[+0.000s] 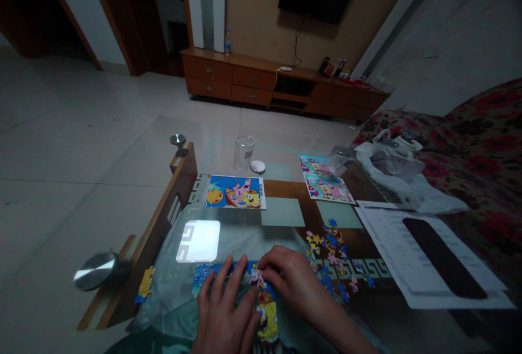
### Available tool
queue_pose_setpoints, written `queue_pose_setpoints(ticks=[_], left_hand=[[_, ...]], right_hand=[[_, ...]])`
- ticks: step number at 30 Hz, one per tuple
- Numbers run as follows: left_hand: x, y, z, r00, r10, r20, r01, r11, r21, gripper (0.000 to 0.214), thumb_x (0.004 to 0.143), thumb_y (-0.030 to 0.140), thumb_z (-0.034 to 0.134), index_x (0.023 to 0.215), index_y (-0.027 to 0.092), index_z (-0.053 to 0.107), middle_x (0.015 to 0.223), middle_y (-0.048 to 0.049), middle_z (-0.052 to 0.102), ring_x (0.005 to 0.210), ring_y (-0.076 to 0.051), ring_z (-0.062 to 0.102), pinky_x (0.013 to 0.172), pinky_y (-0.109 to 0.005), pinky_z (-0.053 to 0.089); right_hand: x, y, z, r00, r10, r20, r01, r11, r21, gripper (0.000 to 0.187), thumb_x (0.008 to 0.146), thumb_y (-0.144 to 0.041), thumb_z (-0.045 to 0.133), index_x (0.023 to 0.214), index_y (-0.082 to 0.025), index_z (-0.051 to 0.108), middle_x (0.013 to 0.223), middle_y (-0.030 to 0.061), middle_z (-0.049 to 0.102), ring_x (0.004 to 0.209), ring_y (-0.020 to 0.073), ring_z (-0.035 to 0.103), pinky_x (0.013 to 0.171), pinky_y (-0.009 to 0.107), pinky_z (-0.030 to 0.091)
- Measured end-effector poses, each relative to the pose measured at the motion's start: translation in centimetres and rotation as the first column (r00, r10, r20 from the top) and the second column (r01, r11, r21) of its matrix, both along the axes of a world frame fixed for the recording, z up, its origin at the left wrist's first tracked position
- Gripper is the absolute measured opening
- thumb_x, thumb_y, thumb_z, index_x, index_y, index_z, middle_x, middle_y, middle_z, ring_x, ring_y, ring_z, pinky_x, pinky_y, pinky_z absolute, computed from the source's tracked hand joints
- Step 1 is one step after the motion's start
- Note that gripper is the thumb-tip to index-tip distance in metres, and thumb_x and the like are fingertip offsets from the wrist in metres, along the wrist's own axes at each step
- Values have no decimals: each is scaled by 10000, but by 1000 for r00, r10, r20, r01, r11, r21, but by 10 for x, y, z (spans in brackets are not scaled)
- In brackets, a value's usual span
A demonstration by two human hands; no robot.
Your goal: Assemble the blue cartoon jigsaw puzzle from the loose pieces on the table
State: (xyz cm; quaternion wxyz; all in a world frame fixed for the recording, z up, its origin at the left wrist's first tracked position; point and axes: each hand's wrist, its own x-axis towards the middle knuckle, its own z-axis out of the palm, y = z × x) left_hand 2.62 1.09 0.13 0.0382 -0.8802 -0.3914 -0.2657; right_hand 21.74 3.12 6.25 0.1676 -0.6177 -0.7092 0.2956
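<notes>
Glass-top desk [179, 191] with wooden frame; printed papers [428, 250] on its right side; SpongeBob picture card [235, 192] toward the far side, drinking glass [243, 154] just beyond; part-built jigsaw puzzle [266, 310] at the near edge, under both hands; left hand [224, 310] flat on it, grip spread; right hand [296, 278] at its top edge, grip pressed together by a pink piece, pinch unclear; loose jigsaw pieces [332, 259] just beside right hand.

I read dim room, low exposure; glare patch [198, 241] on glass table [171, 267]; strong wide-angle distortion at edges; lower-left knob [96, 271] blurred.
</notes>
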Motion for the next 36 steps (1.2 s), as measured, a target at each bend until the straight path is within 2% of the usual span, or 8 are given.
queue_pose_setpoints(ticks=[4, 9, 15, 23, 28, 31, 36], left_hand=[[1, -1, 1, 1000, -10, 0, 10, 1000, -14, 365, 803, 178, 560, 1147, 293, 598, 1425, -95, 436, 1323, -315, 339, 989, -464, 302], [7, -6, 0, 997, 59, 57, -53, 994, -99, 376, 792, 94, 520, 1107, 281, 604, 1433, -92, 425, 1358, -306, 298, 1030, -504, 265], [11, -6, -7, 980, 37, 197, -17, 994, -104, 246, 866, 246, 512, 1085, 285, 616, 1436, -87, 420, 1363, -295, 288, 1055, -482, 195], [-1, -1, -3, 999, -42, -12, 41, 997, -65, 319, 875, 284, 555, 1193, 312, 570, 1470, -96, 367, 1382, -292, 234, 1023, -455, 219], [8, -5, -4, 989, 34, 141, -18, 993, -118, 251, 881, 258, 509, 1104, 315, 610, 1442, -86, 405, 1363, -300, 276, 1019, -496, 224], [12, -7, -4, 981, 28, 191, -6, 993, -116, 232, 883, 256, 490, 1050, 332, 632, 1431, -68, 421, 1361, -291, 281, 1024, -496, 215], [13, -7, -4, 963, -3, 268, 33, 994, -107, 169, 901, 378, 517, 994, 351, 655, 1402, -63, 455, 1374, -274, 269, 1056, -479, 179]], right_hand=[[1, -2, -1, 1000, -13, 4, 13, 1000, 6, 193, 807, -25, 664, 854, -207, 707, 831, 18, 675, 785, 181, 630, 704, 271, 453], [6, -4, -5, 999, -32, -15, 32, 999, 24, 203, 813, -26, 652, 864, -219, 689, 844, 5, 661, 806, 179, 619, 720, 277, 447], [5, -8, -4, 998, -52, -24, 53, 998, 23, 230, 784, 5, 652, 854, -213, 675, 846, 6, 649, 807, 176, 614, 713, 276, 435], [5, -14, -4, 997, -65, -32, 65, 998, 10, 224, 783, -6, 668, 897, -199, 669, 890, 14, 650, 849, 185, 604, 761, 294, 445], [2, -17, 0, 998, -49, -48, 49, 999, -7, 257, 776, -14, 688, 956, -196, 658, 936, 23, 646, 896, 192, 602, 788, 303, 446], [0, -18, 1, 998, -47, -32, 46, 999, -17, 277, 762, 8, 684, 955, -187, 650, 939, 28, 639, 899, 198, 599, 782, 307, 444], [0, -19, -3, 995, -63, -72, 62, 998, -7, 235, 816, -7, 617, 951, -199, 626, 933, 28, 622, 891, 202, 591, 788, 326, 447]])
